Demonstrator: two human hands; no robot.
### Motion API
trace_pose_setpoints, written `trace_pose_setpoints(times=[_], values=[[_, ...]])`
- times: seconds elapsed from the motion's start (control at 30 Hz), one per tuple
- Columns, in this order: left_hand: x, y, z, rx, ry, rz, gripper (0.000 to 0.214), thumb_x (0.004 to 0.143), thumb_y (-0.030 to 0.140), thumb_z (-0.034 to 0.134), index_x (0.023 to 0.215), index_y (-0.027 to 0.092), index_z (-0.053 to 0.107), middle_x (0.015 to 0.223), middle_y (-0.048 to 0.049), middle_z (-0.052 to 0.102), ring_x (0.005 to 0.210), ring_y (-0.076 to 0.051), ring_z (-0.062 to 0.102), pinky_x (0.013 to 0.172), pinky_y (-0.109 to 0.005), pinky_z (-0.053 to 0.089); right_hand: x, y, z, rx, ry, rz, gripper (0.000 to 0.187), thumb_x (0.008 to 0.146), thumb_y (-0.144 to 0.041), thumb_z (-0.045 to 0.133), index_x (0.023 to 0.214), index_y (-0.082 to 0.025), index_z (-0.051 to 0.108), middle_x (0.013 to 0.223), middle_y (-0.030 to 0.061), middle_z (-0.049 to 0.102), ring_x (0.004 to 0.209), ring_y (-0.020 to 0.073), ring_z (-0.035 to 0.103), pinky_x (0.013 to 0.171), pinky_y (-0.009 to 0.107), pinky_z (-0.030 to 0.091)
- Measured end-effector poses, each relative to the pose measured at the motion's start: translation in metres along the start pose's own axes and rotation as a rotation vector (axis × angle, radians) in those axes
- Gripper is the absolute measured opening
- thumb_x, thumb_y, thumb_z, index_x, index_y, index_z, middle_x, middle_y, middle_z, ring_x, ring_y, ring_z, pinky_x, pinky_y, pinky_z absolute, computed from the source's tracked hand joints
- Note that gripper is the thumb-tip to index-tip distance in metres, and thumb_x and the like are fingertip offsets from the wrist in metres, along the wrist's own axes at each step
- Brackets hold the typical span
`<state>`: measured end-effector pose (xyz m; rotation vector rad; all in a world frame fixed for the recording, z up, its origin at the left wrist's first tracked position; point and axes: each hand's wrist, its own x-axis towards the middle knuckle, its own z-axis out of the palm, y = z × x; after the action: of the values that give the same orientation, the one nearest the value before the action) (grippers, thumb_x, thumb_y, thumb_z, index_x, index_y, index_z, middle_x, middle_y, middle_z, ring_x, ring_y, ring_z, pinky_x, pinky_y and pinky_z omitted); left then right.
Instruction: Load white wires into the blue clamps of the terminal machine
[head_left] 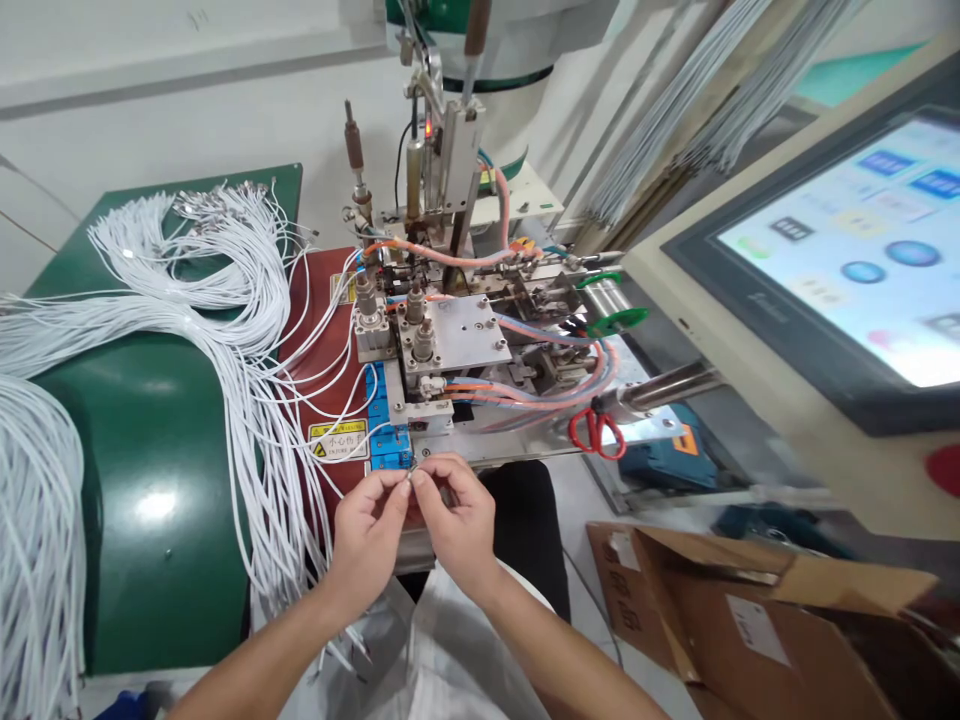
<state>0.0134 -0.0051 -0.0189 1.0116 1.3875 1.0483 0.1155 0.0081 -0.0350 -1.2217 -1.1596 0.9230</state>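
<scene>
My left hand (367, 530) and my right hand (457, 515) meet just below the front of a small metal machine (450, 340). Both pinch the tip of a thin white cable (409, 474) between thumb and fingers, close to the blue block (386, 430) at the machine's front edge. The cable trails left toward a big bundle of white cables (225, 300) draped over a green cover (150, 470). A yellow warning label (339, 440) sits on the red plate beside my left hand.
Red-handled scissors (596, 432) lie right of the machine. A touchscreen panel (847, 250) stands at right, with a red button (943, 468) below it. An open cardboard box (735, 620) sits at the lower right. More white cables (37, 540) hang at the far left.
</scene>
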Motion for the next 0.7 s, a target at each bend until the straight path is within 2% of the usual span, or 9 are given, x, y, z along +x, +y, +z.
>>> trace_pose_setpoints(times=[0.13,0.23,0.4,0.57,0.7], values=[[0.0003,-0.0043,0.0006,-0.023,0.001,-0.006,0.020,0.078,0.031,0.058,0.085,0.015,0.067,0.081,-0.0046,0.068,0.074,-0.016,0.063,0.068,-0.025,0.052,0.0038,-0.0009,-0.0039,-0.161,-0.008,-0.194,0.009,0.074,-0.012,0.055,0.067,-0.018,0.057,0.066,0.0011,0.055,0.064,0.0140,0.053,0.060,0.027,0.045],[-0.0004,-0.0070,0.0028,0.006,0.040,0.021,0.019,0.078,0.030,0.058,0.084,0.015,0.067,0.080,-0.0046,0.068,0.073,-0.016,0.063,0.068,-0.025,0.052,0.0040,-0.0012,-0.0037,-0.217,0.019,-0.256,0.009,0.074,-0.011,0.054,0.068,-0.018,0.056,0.065,0.0011,0.054,0.064,0.0143,0.053,0.060,0.028,0.045],[-0.0011,-0.0087,0.0062,0.023,0.109,0.068,0.017,0.078,0.030,0.057,0.081,0.015,0.065,0.077,-0.0039,0.067,0.070,-0.015,0.062,0.067,-0.024,0.051,0.0018,-0.0018,0.0026,-0.149,0.076,-0.167,0.013,0.075,-0.011,0.053,0.064,-0.019,0.055,0.063,-0.0001,0.054,0.061,0.0128,0.053,0.055,0.025,0.045],[-0.0013,-0.0061,0.0039,0.062,0.113,0.088,0.015,0.080,0.028,0.054,0.081,0.015,0.062,0.077,-0.0029,0.066,0.071,-0.013,0.060,0.068,-0.023,0.049,0.0038,0.0020,0.0018,-0.155,0.038,-0.285,0.009,0.073,-0.011,0.056,0.070,-0.019,0.059,0.068,0.0020,0.057,0.066,0.0146,0.055,0.061,0.028,0.047],[-0.0016,-0.0047,0.0032,0.043,0.074,0.081,0.015,0.080,0.029,0.055,0.081,0.016,0.062,0.077,-0.0025,0.066,0.071,-0.013,0.060,0.067,-0.022,0.050,0.0062,0.0023,-0.0027,-0.084,-0.012,-0.158,0.009,0.075,-0.012,0.055,0.070,-0.019,0.059,0.068,0.0012,0.057,0.063,0.0132,0.055,0.058,0.026,0.047]])
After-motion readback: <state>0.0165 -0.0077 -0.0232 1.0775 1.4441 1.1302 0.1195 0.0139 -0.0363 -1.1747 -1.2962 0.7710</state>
